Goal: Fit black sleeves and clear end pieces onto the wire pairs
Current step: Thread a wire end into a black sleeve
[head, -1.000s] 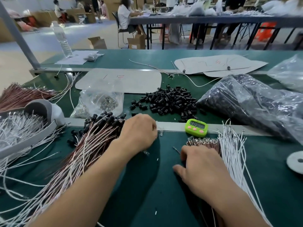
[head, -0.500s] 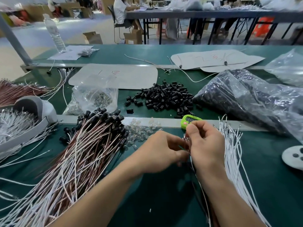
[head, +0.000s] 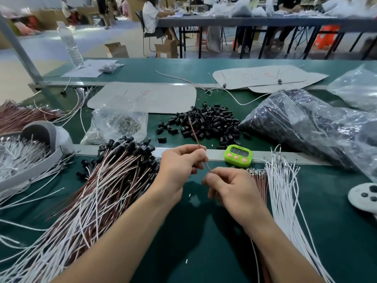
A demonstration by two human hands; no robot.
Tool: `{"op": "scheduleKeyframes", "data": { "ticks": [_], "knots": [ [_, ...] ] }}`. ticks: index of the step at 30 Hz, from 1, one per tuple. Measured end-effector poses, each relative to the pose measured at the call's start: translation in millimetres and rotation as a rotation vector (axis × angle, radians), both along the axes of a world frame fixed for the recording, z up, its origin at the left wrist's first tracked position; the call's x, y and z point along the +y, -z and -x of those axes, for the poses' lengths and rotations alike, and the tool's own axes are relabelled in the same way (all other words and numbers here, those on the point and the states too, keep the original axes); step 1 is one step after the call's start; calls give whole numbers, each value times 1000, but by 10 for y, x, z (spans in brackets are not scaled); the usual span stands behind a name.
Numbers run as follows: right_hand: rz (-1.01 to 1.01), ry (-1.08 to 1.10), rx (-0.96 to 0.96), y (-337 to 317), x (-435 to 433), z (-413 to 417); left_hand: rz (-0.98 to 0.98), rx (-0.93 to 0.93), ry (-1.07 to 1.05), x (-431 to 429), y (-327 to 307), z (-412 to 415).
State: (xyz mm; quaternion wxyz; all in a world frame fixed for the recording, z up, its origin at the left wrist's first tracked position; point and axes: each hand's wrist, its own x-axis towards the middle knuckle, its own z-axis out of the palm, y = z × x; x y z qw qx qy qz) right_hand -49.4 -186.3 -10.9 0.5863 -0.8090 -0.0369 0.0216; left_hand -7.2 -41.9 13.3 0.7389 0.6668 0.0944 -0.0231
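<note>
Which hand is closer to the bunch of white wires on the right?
Right. The right hand is just left of the white wires; the left hand is farther left, beyond it. Both pinch one reddish wire.

Thin reddish wire [head: 195, 135], nearly upright, mid-air

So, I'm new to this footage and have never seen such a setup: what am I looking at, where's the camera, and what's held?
No machine here: a person works bare-handed, and the one camera sits on their head, looking down. The left hand and right hand each pinch one reddish wire between them. On the green table lie loose black sleeves, a clear bag of small parts, sleeved wires at left, white wires at right and a green timer.
</note>
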Motion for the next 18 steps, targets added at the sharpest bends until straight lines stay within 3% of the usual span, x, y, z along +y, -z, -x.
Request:
{"op": "scheduleKeyframes", "data": {
  "ticks": [5,8,10,13,18],
  "knots": [
    [-198,-1,113,-52,-13,-13,-101,37,213,73,-64,-225],
    [-326,-1,175,-61,-1,-13,-166,-22,135,121,-104,-461],
    [-424,14,207,-59,9,-24,-475,-123,-13,200,-102,-694],
    [-512,28,261,-50,-1,-44,-987,-168,-25,280,-75,-969],
    [-595,17,317,-33,-11,-56,-1310,-154,53,229,25,-1170]
  ]
}}
